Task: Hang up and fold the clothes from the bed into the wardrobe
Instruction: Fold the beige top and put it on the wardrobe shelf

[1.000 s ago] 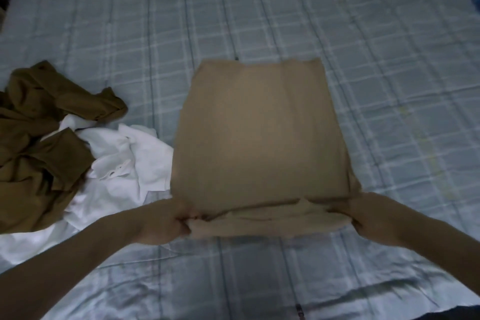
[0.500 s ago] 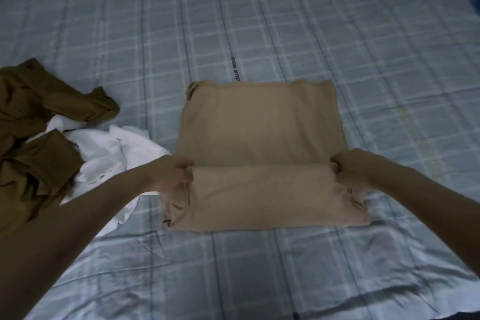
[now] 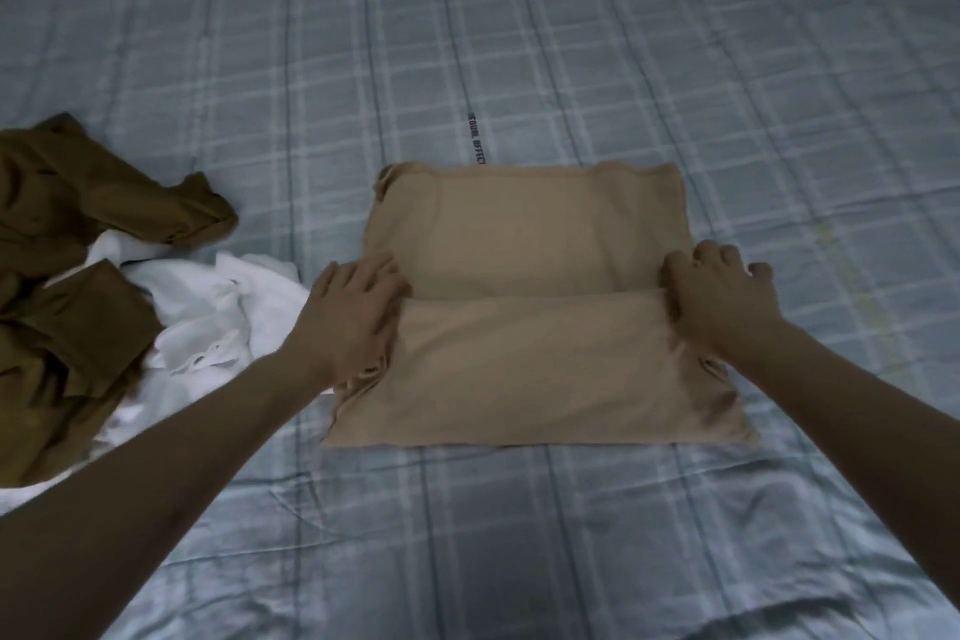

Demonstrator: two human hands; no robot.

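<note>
1. Locate the tan garment (image 3: 524, 307). It lies flat near the middle of the bed (image 3: 675, 68), its near portion turned over the far portion, so the folded edge runs left to right across it.
2. Check your hands. The left hand (image 3: 358, 317) rests on the left end of the fold and the right hand (image 3: 719, 304) on the right end. Both sets of fingers are spread and fairly straight — pressing the cloth down, gripping nothing.
3. Expect a soft, light, limp fabric. It will probably sag wherever it is unsupported, and the layers are likely to slide over one another on the smooth bedsheet.
4. Take hold at the two ends of the near folded band, pinching all layers together. A grip on the top layer alone would likely open the fold.
5. For carrying, slide flat hands under the stack from left and right — do not lift by one corner.
6. Note the remaining work: a dark olive garment (image 3: 67, 286) and a white garment (image 3: 218, 322) lie crumpled at the left of the bed, just beside your left hand.
</note>
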